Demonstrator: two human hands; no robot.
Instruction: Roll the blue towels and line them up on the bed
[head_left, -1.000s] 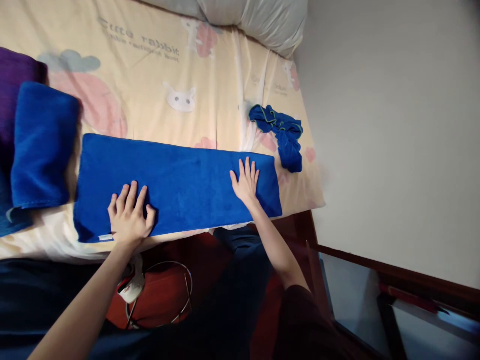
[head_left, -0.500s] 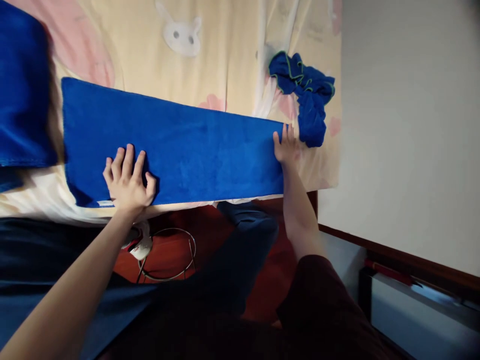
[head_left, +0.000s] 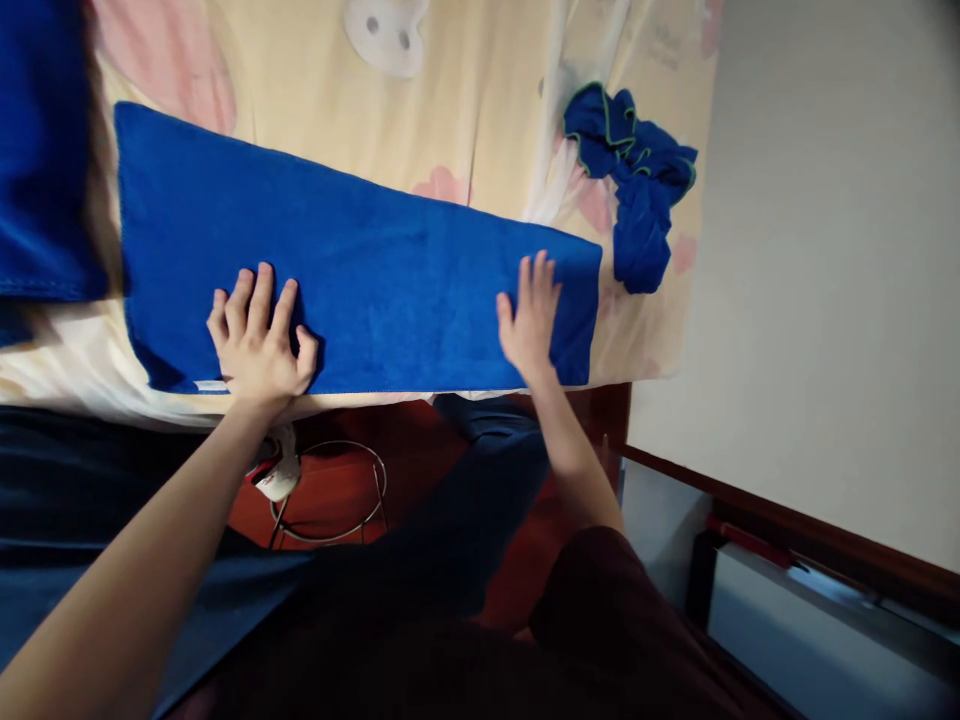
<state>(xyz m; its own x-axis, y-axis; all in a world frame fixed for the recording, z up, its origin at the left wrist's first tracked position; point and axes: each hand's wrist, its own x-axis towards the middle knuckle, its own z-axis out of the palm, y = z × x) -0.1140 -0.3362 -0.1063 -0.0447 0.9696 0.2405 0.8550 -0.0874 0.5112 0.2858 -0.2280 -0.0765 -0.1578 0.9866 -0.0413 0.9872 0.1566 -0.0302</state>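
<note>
A blue towel (head_left: 390, 290) lies spread out as a long strip along the near edge of the bed. Flat on its left part rests my left hand (head_left: 262, 345), fingers spread, beside a small white label (head_left: 211, 385) at the towel's lower edge. My right hand (head_left: 531, 320) is over the right part of the towel with its fingers stretched out; whether it presses on the cloth I cannot tell. Just past the towel's right end lies a crumpled blue cloth (head_left: 641, 235) with green edging.
More blue cloth (head_left: 41, 170) lies at the far left. The bed sheet (head_left: 315, 90) is cream with pink and white prints. A pale wall or panel (head_left: 817, 260) borders the bed on the right. Below the bed edge a round metal stool frame (head_left: 382, 480) stands on the red floor.
My right hand has slid left from the towel's right end, baring that end. My left hand has stayed in place on the towel. The view has shifted slightly.
</note>
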